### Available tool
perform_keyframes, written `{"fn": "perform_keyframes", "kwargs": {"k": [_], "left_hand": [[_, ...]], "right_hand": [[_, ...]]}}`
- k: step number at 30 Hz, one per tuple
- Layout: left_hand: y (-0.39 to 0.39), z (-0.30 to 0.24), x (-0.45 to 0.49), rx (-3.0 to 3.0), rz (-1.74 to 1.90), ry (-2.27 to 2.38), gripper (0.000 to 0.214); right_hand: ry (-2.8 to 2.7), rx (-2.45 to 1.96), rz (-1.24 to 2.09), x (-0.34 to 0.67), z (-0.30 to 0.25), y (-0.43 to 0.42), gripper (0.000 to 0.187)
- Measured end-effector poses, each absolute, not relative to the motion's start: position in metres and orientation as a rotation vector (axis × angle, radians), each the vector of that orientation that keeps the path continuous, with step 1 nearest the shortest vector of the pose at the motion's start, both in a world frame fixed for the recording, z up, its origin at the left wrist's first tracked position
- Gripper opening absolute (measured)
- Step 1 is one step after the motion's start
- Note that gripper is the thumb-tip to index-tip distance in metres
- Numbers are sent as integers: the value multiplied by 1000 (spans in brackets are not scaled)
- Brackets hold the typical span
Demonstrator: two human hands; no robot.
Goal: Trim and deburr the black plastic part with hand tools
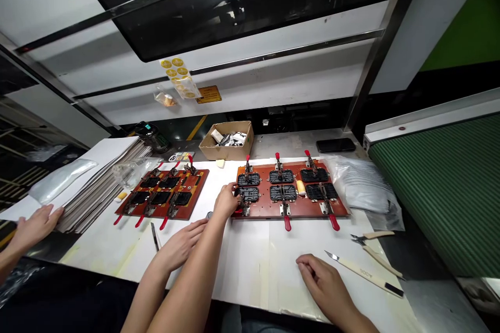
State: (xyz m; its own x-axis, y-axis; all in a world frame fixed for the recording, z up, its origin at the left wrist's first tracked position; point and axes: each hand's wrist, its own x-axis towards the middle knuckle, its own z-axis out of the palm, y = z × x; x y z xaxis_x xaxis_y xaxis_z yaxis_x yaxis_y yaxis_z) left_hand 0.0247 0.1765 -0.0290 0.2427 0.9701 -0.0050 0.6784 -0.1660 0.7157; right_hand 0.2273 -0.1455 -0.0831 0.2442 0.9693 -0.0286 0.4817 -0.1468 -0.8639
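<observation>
My left hand is at the left end of a reddish-brown fixture board, its fingers closed at the front-left toggle clamp; they partly hide the clamp. Black rectangular plastic parts sit in the board's several nests, with red-handled clamps along both long edges. On the white work surface in front of the board rests my right hand, its fingers curled and nothing visible in them. Right of it lie a craft knife and cream-handled nippers. A small yellow-and-white piece stands between nests.
A co-worker's hand lies beside my left forearm; another hand is near a stack of sheets. A second fixture board, cardboard box, phone, bagged parts and green conveyor surround me.
</observation>
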Motion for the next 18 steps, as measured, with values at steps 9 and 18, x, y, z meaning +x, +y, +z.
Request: {"fn": "perform_keyframes", "kwargs": {"k": [9,18], "left_hand": [[150,-13,8,1751,570,1646,42],[57,-43,-13,1514,493,1439,37]], "right_hand": [[-1334,-1764,829,228,-83,-147,30],[-1399,-1740,859,230,-88,-148,28]]}}
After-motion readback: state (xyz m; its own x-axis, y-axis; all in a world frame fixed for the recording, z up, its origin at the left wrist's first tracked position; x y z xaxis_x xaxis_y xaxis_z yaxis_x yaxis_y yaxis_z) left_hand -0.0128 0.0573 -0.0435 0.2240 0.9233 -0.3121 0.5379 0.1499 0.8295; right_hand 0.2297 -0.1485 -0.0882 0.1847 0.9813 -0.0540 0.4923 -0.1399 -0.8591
